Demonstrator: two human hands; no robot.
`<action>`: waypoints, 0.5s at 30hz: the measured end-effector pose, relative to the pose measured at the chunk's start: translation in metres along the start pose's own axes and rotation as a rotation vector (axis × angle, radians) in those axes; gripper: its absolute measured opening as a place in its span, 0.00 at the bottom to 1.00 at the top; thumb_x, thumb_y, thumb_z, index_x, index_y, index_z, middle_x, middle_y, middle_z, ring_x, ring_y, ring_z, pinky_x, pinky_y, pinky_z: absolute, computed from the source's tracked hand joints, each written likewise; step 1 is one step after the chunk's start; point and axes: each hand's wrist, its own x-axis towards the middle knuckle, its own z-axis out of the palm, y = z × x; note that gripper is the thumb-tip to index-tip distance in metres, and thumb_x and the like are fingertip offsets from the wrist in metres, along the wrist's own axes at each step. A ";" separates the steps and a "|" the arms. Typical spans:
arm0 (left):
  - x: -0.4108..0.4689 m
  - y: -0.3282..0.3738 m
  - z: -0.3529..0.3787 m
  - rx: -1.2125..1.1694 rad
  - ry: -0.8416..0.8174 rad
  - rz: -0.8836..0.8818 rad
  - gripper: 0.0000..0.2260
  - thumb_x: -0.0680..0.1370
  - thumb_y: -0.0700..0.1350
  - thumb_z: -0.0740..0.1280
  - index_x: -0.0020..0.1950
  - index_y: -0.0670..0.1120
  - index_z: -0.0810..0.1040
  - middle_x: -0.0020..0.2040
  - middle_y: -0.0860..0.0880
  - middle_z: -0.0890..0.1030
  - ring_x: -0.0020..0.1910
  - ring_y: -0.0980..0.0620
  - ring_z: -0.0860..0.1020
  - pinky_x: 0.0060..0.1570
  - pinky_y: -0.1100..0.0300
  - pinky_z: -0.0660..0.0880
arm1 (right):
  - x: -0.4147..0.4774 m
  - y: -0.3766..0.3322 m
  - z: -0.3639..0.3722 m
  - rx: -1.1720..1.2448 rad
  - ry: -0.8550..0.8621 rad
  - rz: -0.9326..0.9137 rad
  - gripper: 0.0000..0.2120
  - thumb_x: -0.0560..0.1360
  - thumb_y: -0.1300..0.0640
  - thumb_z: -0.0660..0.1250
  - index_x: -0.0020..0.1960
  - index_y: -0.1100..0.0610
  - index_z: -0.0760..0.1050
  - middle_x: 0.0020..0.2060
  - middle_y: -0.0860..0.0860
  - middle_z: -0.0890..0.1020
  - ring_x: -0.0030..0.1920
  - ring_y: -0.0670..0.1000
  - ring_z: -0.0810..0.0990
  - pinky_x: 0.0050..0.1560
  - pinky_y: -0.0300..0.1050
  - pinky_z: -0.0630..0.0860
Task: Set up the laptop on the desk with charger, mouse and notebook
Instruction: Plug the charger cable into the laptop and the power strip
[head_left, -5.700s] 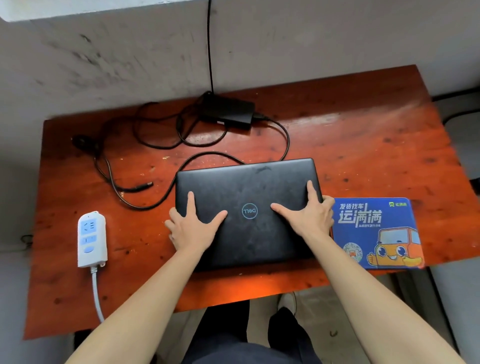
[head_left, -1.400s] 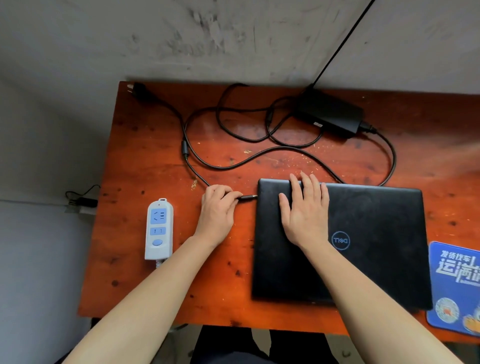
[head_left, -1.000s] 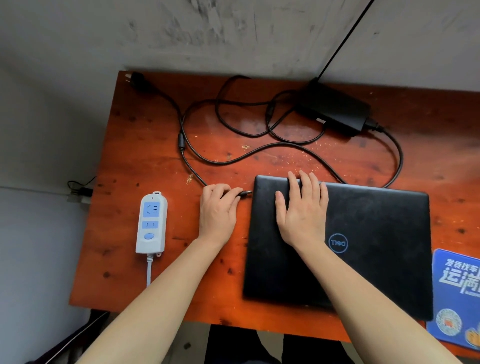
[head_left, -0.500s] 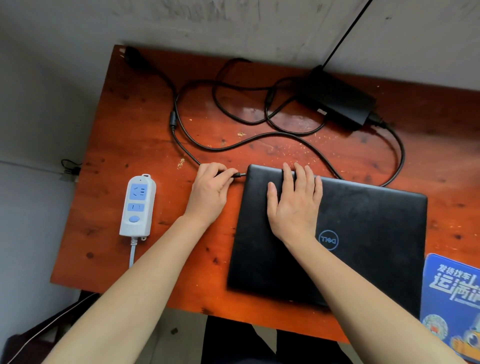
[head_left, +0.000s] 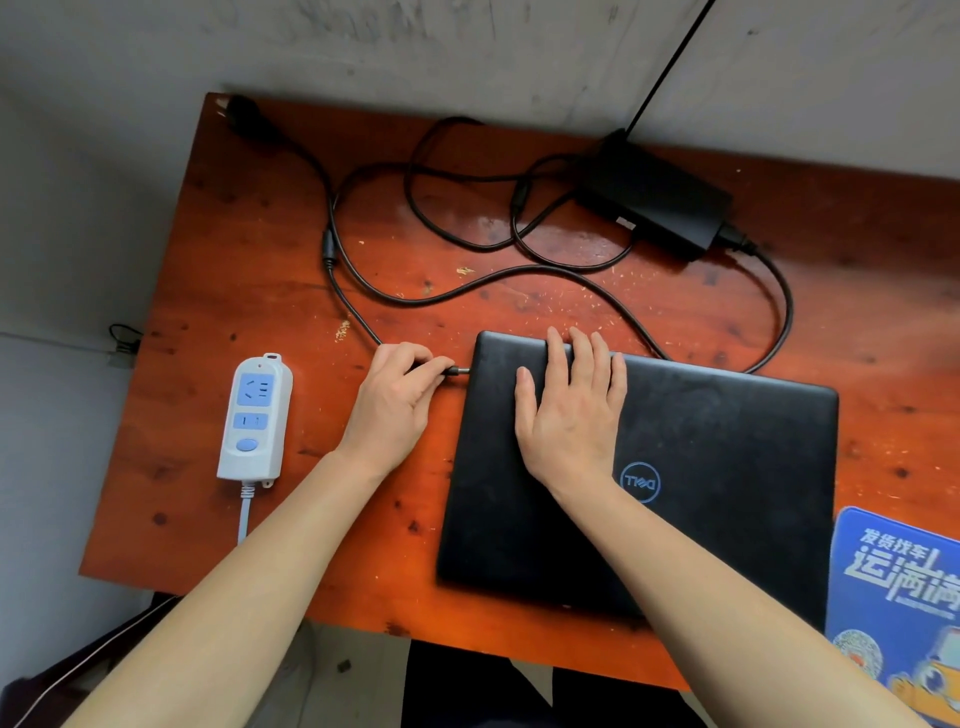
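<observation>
- Pinching plug (head_left: 457, 370) in left hand (head_left: 395, 405) fingers (head_left: 434, 371), now brought up to laptop (head_left: 727, 467)'s left edge.
- Holding laptop down with flat right hand (head_left: 571, 421), fingers straight.
- Likely seating power connection; rest of setup pending.

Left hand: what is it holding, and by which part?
The left hand pinches the charger plug by its black body, metal tip at the left edge of the laptop. The right hand holds nothing, flat on its lid.

Left hand (head_left: 393, 400) pinching charger plug (head_left: 453, 370) at laptop (head_left: 691, 467) edge, right hand (head_left: 569, 415) flat on lid
</observation>
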 end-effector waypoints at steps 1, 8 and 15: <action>0.002 0.001 0.000 0.004 -0.001 -0.006 0.10 0.79 0.37 0.68 0.59 0.40 0.82 0.50 0.45 0.78 0.53 0.48 0.73 0.50 0.55 0.76 | 0.000 0.000 0.000 -0.002 -0.002 -0.001 0.27 0.83 0.43 0.52 0.76 0.56 0.64 0.74 0.57 0.68 0.77 0.58 0.61 0.79 0.59 0.53; 0.013 -0.001 -0.003 0.029 -0.020 0.035 0.11 0.80 0.38 0.67 0.61 0.40 0.82 0.50 0.45 0.78 0.53 0.47 0.73 0.50 0.55 0.76 | 0.000 -0.001 -0.001 -0.003 0.005 -0.003 0.27 0.83 0.43 0.52 0.76 0.56 0.64 0.73 0.57 0.69 0.77 0.58 0.61 0.78 0.59 0.53; 0.007 -0.012 0.007 0.033 0.016 0.093 0.11 0.80 0.36 0.67 0.62 0.39 0.81 0.50 0.43 0.78 0.54 0.46 0.74 0.53 0.57 0.75 | 0.001 -0.001 -0.002 0.001 0.013 -0.007 0.27 0.83 0.43 0.53 0.77 0.56 0.64 0.74 0.56 0.68 0.77 0.58 0.61 0.79 0.59 0.53</action>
